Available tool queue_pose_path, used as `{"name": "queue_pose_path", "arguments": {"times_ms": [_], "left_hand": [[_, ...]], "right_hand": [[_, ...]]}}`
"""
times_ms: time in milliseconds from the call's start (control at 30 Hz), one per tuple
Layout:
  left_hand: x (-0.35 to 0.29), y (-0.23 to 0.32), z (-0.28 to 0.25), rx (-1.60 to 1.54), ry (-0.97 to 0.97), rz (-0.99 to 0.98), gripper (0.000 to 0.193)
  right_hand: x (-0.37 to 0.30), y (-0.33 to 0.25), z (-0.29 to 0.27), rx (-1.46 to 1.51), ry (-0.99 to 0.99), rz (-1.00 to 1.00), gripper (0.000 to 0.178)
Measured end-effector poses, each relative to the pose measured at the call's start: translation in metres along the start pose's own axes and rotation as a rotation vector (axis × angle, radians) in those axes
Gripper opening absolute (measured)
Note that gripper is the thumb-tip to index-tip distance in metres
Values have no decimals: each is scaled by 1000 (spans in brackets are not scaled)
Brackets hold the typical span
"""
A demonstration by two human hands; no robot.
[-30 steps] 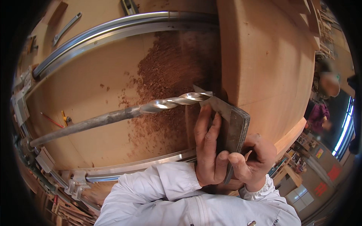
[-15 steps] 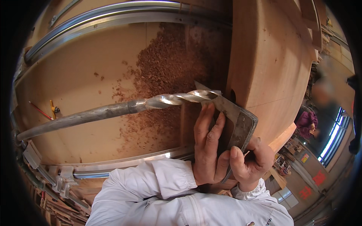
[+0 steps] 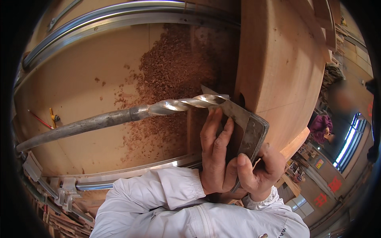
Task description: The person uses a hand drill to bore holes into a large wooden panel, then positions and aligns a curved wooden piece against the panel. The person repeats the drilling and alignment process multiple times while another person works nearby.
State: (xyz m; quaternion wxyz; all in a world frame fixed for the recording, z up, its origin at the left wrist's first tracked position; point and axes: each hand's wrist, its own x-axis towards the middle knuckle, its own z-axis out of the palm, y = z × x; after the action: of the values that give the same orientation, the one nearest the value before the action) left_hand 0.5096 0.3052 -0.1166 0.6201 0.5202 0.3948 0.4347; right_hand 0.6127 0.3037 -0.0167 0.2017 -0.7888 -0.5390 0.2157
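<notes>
One grey metal angle plate [image 3: 256,130] stands beside a large wooden block [image 3: 289,67], its pointed upper arm passing behind the tip of a long drill bit [image 3: 176,106]. The person's right hand [image 3: 263,170] keeps a narrow grip on the plate's lower part; the left hand [image 3: 215,156] lays extended fingers against it (whether that grip closes, one cannot tell). Reddish shavings [image 3: 170,65] lie heaped under the bit.

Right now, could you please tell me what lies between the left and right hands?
In the head view, an angled metal plate lies between the left hand and right hand.
</notes>
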Motion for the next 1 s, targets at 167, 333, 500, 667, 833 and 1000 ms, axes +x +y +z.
{"name": "queue_pose_path", "arguments": {"times_ms": [167, 333, 500, 667, 833, 1000], "left_hand": [[-1, 1, 1, -6, 2, -4, 71], [1, -2, 3, -6, 20, 20, 70], [1, -2, 0, -1, 0, 14, 69], [-10, 5, -13, -129, -85, -102, 67], [-21, 10, -30, -116, -196, -76, 69], [-34, 31, -50, -245, -263, -383, 57]], "right_hand": [[-1, 0, -1, -2, 1, -4, 29], [1, 1, -1, -3, -7, -15, 29], [2, 1, -2, -20, -27, -62, 31], [5, 0, -6, -48, -134, -137, 37], [4, -1, -7, -13, -168, -165, 34], [1, -4, -5, 0, -117, -168, 21]]}}
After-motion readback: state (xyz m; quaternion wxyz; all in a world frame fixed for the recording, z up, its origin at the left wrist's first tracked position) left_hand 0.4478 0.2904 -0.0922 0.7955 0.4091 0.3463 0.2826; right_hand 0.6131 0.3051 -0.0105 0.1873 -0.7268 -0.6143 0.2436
